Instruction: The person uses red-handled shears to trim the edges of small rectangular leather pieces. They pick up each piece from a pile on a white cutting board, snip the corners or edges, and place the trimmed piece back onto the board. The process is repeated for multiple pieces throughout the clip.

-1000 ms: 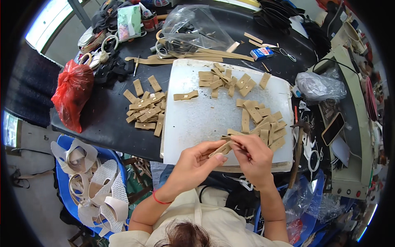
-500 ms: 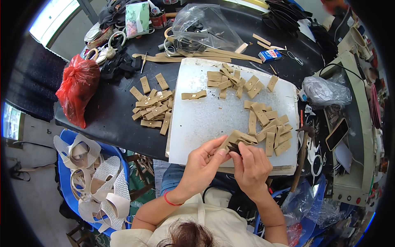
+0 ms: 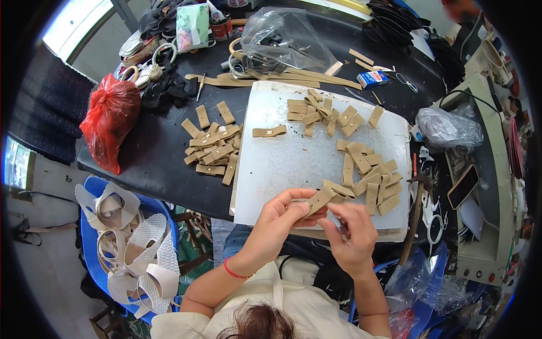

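My left hand (image 3: pixel 278 219), with a red cord round its wrist, pinches a flat tan strap piece (image 3: pixel 320 200) over the near edge of the white board (image 3: pixel 271 169). My right hand (image 3: pixel 353 233) is just right of it, fingers curled and thumb close to the fingertips; what they hold, if anything, is too small to make out. Beyond the held strap, a folded tan strap (image 3: pixel 340 191) touches the pile of tan straps (image 3: pixel 372 179) on the board's right side. Another group of straps (image 3: pixel 319 112) lies at the board's far side, and a single strap (image 3: pixel 269 131) at its left.
More straps (image 3: pixel 214 146) are heaped on the black table left of the board. A red plastic bag (image 3: pixel 110 121) stands at the table's left end. White woven shoe uppers fill a blue basket (image 3: pixel 90 248). A hammer (image 3: pixel 414 217) and a phone (image 3: pixel 463 185) lie at the right.
The strap in my left hand now lies flatter and shows its broad face. My right hand has drawn slightly right and down, away from it. The view has shifted a little.
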Available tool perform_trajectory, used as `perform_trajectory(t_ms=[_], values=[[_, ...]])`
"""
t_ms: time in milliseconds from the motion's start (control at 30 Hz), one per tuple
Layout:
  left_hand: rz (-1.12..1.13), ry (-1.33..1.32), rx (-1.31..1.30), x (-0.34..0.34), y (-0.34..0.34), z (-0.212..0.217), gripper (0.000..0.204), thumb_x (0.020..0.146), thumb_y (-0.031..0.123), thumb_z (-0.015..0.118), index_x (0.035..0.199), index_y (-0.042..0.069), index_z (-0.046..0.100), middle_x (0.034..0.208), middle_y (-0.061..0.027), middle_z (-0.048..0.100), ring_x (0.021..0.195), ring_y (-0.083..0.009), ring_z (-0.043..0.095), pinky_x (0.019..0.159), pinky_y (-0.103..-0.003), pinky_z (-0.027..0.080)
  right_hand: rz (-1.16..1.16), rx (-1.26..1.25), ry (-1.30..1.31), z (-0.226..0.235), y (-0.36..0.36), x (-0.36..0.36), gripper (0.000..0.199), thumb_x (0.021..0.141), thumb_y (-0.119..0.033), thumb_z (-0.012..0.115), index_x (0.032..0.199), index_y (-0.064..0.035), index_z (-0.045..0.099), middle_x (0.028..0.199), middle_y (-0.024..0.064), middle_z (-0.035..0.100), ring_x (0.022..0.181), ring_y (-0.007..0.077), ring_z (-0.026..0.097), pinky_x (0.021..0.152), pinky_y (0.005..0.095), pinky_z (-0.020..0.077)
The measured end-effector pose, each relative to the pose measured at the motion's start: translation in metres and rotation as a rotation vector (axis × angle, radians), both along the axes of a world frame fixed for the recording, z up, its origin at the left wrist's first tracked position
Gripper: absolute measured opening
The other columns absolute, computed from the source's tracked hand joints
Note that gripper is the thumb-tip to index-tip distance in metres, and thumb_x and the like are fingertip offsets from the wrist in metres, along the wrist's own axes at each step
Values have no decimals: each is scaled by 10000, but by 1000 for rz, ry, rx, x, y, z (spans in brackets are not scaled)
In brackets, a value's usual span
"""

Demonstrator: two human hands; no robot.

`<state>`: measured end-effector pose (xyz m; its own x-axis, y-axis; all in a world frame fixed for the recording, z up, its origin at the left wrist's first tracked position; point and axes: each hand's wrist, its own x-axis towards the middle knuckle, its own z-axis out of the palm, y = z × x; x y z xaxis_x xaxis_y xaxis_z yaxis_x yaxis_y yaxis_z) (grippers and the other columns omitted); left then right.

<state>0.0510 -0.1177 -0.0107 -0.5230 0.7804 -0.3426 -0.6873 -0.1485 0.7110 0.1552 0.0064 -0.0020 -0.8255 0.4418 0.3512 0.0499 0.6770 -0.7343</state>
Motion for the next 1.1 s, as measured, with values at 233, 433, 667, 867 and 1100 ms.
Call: perform_trajectory(t_ms=[233, 433, 667, 867, 1100], values=[[-51, 317, -131, 2, 1, 1, 228, 957, 107, 409, 1088, -19, 546, 924, -65, 621, 838, -91, 582, 747, -255, 495, 85, 86, 121, -6, -4, -9, 526, 657, 34, 732, 1156, -27, 577, 1048, 117, 588, 841, 235, 618, 633, 293, 525], [-77, 628, -246, -4, 0, -2, 177, 908, 52, 407, 988, -15, 550, 770, -102, 589, 688, -119, 544, 622, -279, 449, 168, 177, 103, -9, 7, -10, 488, 684, 9, 738, 1144, -13, 578, 1050, 122, 591, 796, 160, 604, 581, 246, 530], [-380, 529, -314, -17, -4, 5, 199, 893, 36, 432, 1032, -30, 558, 853, -159, 629, 724, -133, 588, 624, -292, 476, 225, 132, 116, -15, 10, -9, 493, 656, 32, 746, 1122, -10, 592, 1032, 127, 605, 641, 129, 558, 515, 242, 461], [-47, 428, -101, -7, -11, 18, 293, 858, 54, 601, 1144, -5, 585, 932, -134, 663, 860, -92, 621, 690, -226, 522, 188, -99, 156, -15, 12, -4, 421, 681, 2, 750, 1078, 13, 610, 1000, 117, 616, 590, 85, 508, 493, 197, 400], [-67, 625, -169, -7, -12, 17, 205, 833, 60, 636, 1028, 3, 660, 939, -91, 678, 811, -97, 630, 697, -233, 521, 220, -169, 203, -18, 12, 1, 383, 702, -6, 742, 1060, 27, 614, 971, 111, 621, 596, 61, 502, 493, 183, 387]])
